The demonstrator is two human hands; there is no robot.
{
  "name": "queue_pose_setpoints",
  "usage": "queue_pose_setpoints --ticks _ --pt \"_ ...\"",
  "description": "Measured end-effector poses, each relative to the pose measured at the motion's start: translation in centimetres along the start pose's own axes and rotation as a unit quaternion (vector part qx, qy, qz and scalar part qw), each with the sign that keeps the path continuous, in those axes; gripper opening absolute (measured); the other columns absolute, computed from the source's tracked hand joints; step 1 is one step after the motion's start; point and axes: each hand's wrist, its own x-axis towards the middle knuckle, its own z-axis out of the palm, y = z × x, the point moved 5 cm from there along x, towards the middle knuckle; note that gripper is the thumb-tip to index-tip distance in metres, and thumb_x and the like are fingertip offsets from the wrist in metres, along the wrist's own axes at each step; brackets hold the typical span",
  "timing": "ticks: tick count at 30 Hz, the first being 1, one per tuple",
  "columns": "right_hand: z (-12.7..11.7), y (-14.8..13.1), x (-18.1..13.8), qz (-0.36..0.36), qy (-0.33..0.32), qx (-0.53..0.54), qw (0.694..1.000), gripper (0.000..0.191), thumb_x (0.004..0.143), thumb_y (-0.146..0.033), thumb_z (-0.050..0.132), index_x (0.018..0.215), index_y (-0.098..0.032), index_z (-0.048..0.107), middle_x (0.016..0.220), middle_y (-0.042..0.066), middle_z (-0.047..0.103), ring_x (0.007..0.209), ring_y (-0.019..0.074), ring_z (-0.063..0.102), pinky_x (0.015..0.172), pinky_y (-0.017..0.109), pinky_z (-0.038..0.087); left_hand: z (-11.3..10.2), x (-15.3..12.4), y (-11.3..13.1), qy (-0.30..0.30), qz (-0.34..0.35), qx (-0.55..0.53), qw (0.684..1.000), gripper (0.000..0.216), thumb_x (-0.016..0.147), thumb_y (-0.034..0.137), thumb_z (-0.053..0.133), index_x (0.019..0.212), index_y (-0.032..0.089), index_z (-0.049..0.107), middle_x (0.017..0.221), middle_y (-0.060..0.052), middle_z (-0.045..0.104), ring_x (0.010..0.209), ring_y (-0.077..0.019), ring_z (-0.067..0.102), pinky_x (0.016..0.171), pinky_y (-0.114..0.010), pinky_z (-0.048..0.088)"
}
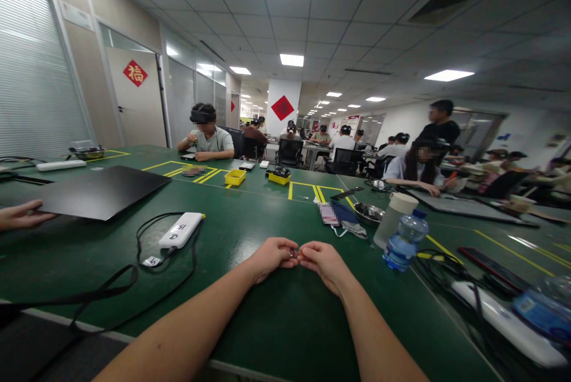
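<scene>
My left hand [275,257] is closed in a pinch around a small dark reddish piece [292,253], too small to make out. My right hand [323,263] meets it just to the right, thumb and fingers pressed together. What those fingertips grip, if anything, is hidden. Both hands are over the green table [250,322], near the middle of the view.
A white power bank [181,230] with a black cable lies to the left. Another person's hand [27,215] holds a dark flat panel [107,191]. On the right stand a blue-capped water bottle [405,240], a pale tumbler [395,219] and a metal bowl [369,213].
</scene>
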Motion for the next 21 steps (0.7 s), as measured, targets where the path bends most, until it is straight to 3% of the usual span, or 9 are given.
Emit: queue_pose_setpoints --ticks 7,21 --pt "0.19 -0.29 -0.02 0.023 -0.014 0.094 0.995 0.037 0.080 -0.044 0.052 0.077 -0.009 0.063 0.078 0.012 0.067 0.068 0.0147 0.065 0.063 0.024 0.053 -0.38 0.25 0.01 -0.006 -0.003 -0.039 0.999 0.035 0.070 0.008 0.051 0.105 0.008 0.055 0.090 -0.014 0.065 0.070 -0.0148 0.065 0.074 -0.030 0.052" --pt "0.09 -0.19 -0.01 0.034 -0.011 0.099 0.994 0.029 0.082 -0.034 0.050 0.078 -0.009 0.063 0.082 0.013 0.067 0.070 0.0148 0.065 0.065 0.025 0.052 -0.28 0.14 0.18 0.002 -0.004 -0.038 0.999 0.036 0.069 0.006 0.051 0.104 0.008 0.055 0.092 -0.013 0.064 0.071 -0.0147 0.065 0.073 -0.028 0.053"
